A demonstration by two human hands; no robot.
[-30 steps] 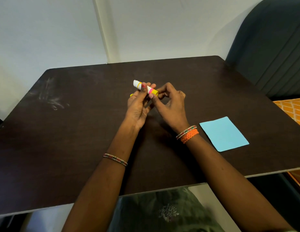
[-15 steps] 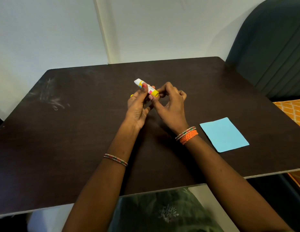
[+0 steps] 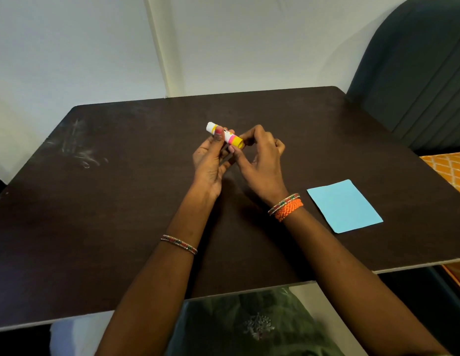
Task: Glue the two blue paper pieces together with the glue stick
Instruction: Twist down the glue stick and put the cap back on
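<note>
Nearby, blue paper [image 3: 344,206] beside right hand [image 3: 259,163], both hands' grip holding glue stick [image 3: 225,135]

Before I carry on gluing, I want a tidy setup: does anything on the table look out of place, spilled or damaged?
Nothing spilled or damaged. The only oddities are pale smudges on the dark table, far left, and just one blue paper visible, flat beside the right wrist.

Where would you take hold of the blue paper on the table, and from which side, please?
The blue paper lies flat on the dark table, near its front edge, so there is nothing to pinch from above. I would probably press on it, slide its near corner over that edge, then pinch the corner from below with the right hand, which is closer.
</note>
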